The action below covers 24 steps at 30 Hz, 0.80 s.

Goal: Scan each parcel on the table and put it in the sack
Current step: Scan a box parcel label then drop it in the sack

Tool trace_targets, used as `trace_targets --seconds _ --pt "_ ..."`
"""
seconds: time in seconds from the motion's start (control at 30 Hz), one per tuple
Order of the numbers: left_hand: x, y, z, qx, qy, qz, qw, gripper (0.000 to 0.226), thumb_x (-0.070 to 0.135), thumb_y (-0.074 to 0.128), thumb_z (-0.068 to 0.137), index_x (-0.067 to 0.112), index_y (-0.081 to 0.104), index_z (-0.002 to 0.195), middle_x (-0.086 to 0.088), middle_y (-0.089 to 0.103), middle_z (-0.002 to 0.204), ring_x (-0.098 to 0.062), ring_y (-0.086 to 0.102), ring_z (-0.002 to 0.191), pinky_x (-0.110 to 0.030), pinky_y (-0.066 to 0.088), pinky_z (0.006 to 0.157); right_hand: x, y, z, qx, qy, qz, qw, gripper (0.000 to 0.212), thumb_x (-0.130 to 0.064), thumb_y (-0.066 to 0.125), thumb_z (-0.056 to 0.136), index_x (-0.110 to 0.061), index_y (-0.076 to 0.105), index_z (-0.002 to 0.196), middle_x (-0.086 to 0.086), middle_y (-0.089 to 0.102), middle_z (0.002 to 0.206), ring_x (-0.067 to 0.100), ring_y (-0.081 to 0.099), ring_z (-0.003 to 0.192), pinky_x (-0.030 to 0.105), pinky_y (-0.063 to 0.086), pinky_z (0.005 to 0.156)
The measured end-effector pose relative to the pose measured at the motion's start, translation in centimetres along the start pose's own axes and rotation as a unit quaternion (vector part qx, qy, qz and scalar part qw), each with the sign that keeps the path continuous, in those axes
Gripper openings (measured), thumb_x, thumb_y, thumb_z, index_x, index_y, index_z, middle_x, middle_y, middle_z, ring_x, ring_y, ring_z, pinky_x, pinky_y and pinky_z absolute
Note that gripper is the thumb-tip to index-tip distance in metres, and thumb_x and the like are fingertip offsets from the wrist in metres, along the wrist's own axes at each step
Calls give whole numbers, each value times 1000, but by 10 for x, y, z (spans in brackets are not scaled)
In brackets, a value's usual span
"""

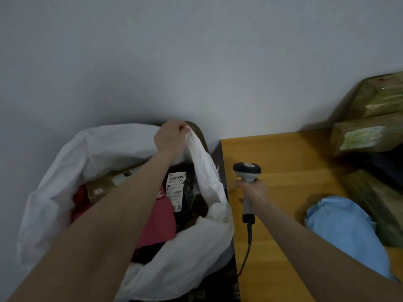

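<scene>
A white woven sack (65, 171) stands open on the floor, left of the wooden table (283, 192). My left hand (170, 138) grips the sack's far rim and holds it up. Inside lie a black parcel with a white shipping label (176, 190), a pink parcel (159, 223) and a cardboard box (104, 186). My right hand (253, 190) grips the handle of a grey barcode scanner (247, 171) above the table's left edge; its cable hangs down. A light blue parcel (344, 232) lies on the table by my right forearm.
Brown parcels wrapped in clear tape (368, 136) are stacked at the table's far right, against the white wall. Another brown wrapped parcel (379, 203) lies behind the blue one. A dark item (383, 166) sits between them.
</scene>
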<state>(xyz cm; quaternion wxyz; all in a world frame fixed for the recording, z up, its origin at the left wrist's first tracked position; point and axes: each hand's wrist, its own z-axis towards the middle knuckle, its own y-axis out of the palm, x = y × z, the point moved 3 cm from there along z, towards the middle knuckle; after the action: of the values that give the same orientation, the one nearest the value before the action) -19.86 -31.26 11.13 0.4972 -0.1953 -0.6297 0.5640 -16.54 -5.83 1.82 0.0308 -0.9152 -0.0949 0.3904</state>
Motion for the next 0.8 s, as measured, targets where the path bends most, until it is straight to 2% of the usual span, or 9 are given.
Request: trace_targets --seconds 0.13,0.3,0.37,0.47,0.5,0.6,0.7,0.73,0.8 --pt "4 -23 4 10 -2 -69 998 17 27 55 93 23 69 100 0 66 104 -20 60 98 -28 41 79 8 10 -14 -51 -10 20 998 24 -20 82 77 -9 64 88 6 63 83 19 59 74 30 51 54" --pt "-7 -7 -48 -31 -7 -112 993 37 13 51 94 19 52 130 -5 47 129 -19 60 97 -31 46 86 22 33 -25 -73 -14 -41 996 29 -21 76 82 -3 62 101 7 60 77 20 57 70 30 48 62" --pt "-10 -6 -72 -24 -10 -111 994 34 13 52 93 16 52 127 -6 47 125 -17 58 91 -29 46 81 21 36 -31 -65 -12 -99 993 22 -16 73 83 -2 60 96 7 57 72 20 55 65 31 47 64" --pt "-20 -10 -105 -56 4 -117 992 15 15 60 89 14 63 104 -3 60 105 -13 57 84 -29 47 80 7 35 -44 -71 -3 -113 991 14 0 69 80 -4 56 82 12 54 68 23 52 58 31 48 60" --pt "-26 -12 -115 -85 -1 -125 989 6 20 62 89 16 65 94 1 62 95 -10 57 80 -30 49 78 0 34 -49 -79 -2 -77 994 16 3 67 80 -6 54 79 12 53 67 22 51 56 31 47 57" --pt "-43 -21 -149 -253 -72 -188 946 25 44 67 80 19 68 79 10 65 77 -4 59 72 -28 46 75 -27 29 -67 -77 -26 53 995 16 5 65 80 -7 55 81 10 56 70 22 54 62 36 52 66" --pt "-57 -33 -181 -390 -99 -135 905 43 57 70 71 35 68 108 15 64 111 -4 59 100 -25 41 88 -43 19 -84 -39 -65 89 993 18 3 65 79 -10 53 77 6 55 69 19 54 60 32 50 63" --pt "-61 -36 -190 -431 -93 -117 890 53 56 72 71 32 63 118 12 62 119 -7 58 106 -26 43 91 -41 15 -89 -27 -70 86 993 19 3 65 79 -10 52 75 6 55 68 18 53 58 31 49 62" --pt "-65 -41 -213 -491 -78 -82 864 60 52 78 68 27 60 119 9 61 119 -11 59 106 -29 46 93 -28 11 -97 -28 -63 77 995 14 0 68 81 -6 55 81 9 60 74 21 57 63 35 52 66"
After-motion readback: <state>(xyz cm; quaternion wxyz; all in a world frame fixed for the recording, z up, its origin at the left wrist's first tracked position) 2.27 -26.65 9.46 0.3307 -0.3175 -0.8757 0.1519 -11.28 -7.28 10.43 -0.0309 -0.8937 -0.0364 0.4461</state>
